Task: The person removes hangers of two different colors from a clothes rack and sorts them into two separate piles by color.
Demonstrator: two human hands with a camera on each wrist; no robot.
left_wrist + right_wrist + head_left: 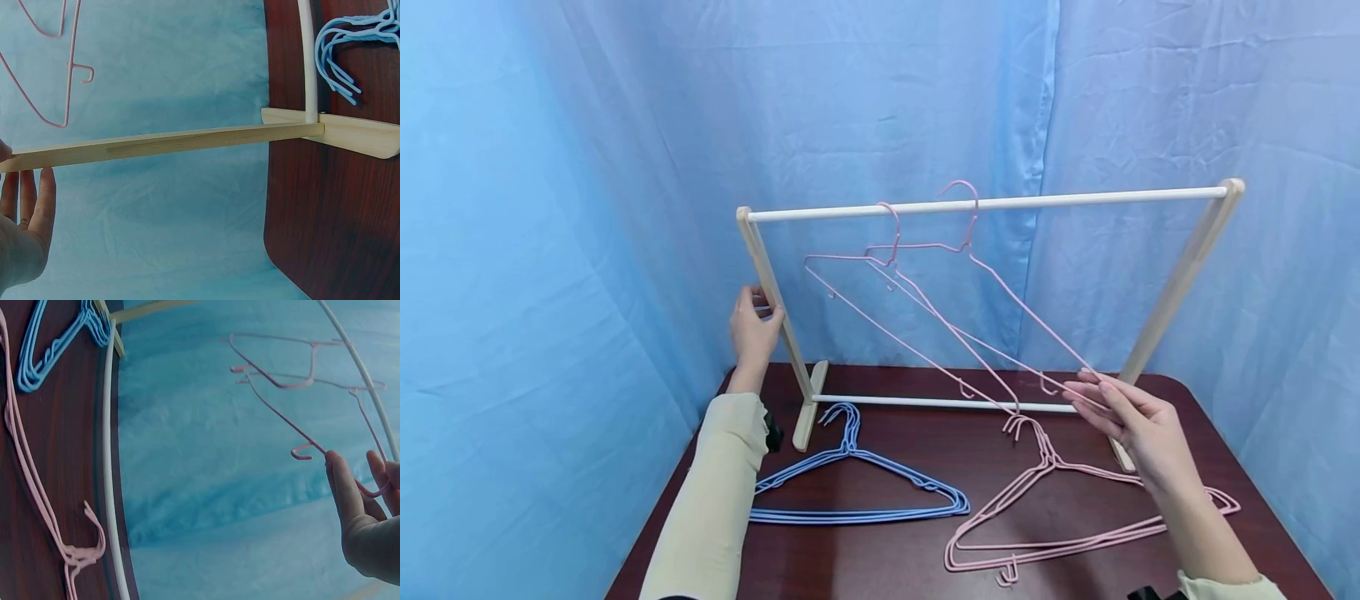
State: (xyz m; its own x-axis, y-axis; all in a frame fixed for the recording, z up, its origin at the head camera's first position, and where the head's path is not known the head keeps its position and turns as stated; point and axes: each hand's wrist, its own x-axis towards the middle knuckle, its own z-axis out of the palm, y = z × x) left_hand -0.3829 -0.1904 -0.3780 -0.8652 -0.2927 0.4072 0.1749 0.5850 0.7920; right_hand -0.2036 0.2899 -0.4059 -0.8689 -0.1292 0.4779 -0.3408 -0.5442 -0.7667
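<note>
My left hand (pixel 754 329) grips the wooden side post (pixel 790 343) of a small clothes rack; in the left wrist view the thumb lies on one side of the post (pixel 156 145) and the fingers on the other. With the fingers of my right hand (pixel 1138 433) I hold the lower right corner of a pink wire hanger (pixel 1036 316). Its hook is up at the white top rod (pixel 1097 200), and its frame slants down toward my hand. To its left, a second pink hanger (pixel 850 257) hangs from the same rod, also slanted.
Several blue hangers (pixel 848 452) lie stacked on the dark wooden table (pixel 865 558), front left. A few pink hangers (pixel 1047 462) lie to the right, beneath my right forearm. A white lower bar (pixel 910 402) joins the rack's feet. Blue curtains (pixel 625 208) surround the table.
</note>
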